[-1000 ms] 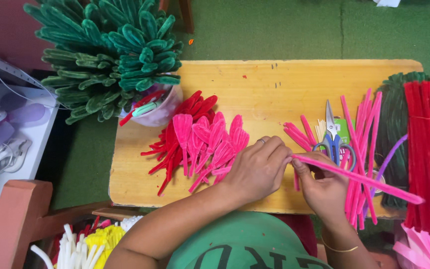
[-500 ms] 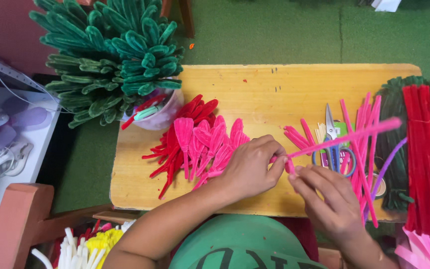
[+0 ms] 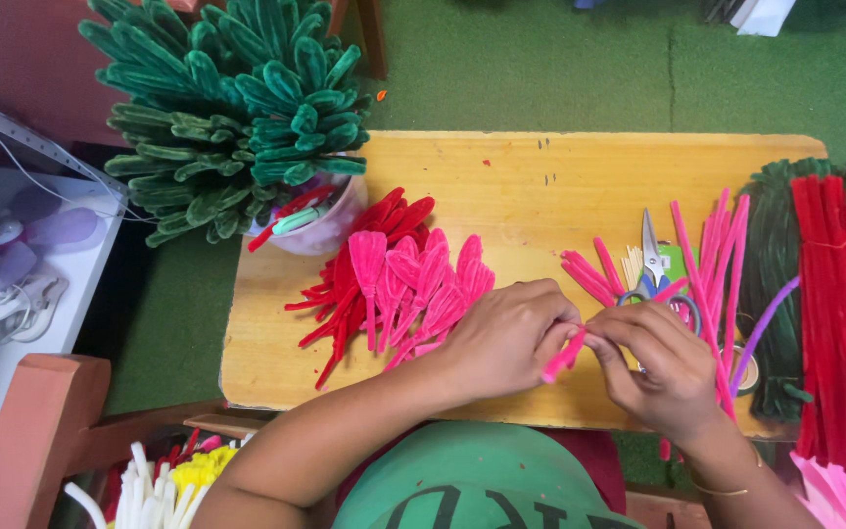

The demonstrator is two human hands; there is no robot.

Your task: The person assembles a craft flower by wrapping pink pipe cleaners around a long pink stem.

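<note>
My left hand (image 3: 506, 338) and my right hand (image 3: 663, 367) meet over the front edge of a small wooden table (image 3: 501, 186). Both pinch one pink pipe cleaner (image 3: 562, 358), folded short between the fingertips. Just left of my left hand lies a pile of folded pink petal shapes (image 3: 418, 284) on top of red ones (image 3: 359, 260). Straight pink pipe cleaners (image 3: 722, 255) lie on the table right of my right hand, next to scissors (image 3: 652, 257).
A pot bristling with green pipe-cleaner leaves (image 3: 237, 108) stands at the table's far left corner. Bundles of red (image 3: 834, 304) and dark green (image 3: 775, 274) pipe cleaners lie at the right. White and yellow ones (image 3: 164, 485) sit low at the left. Green carpet (image 3: 560, 59) lies beyond.
The long pink pipe cleaner that stuck out to the right has been folded down into a short piece between my fingers. My right hand has moved up to meet the left.
</note>
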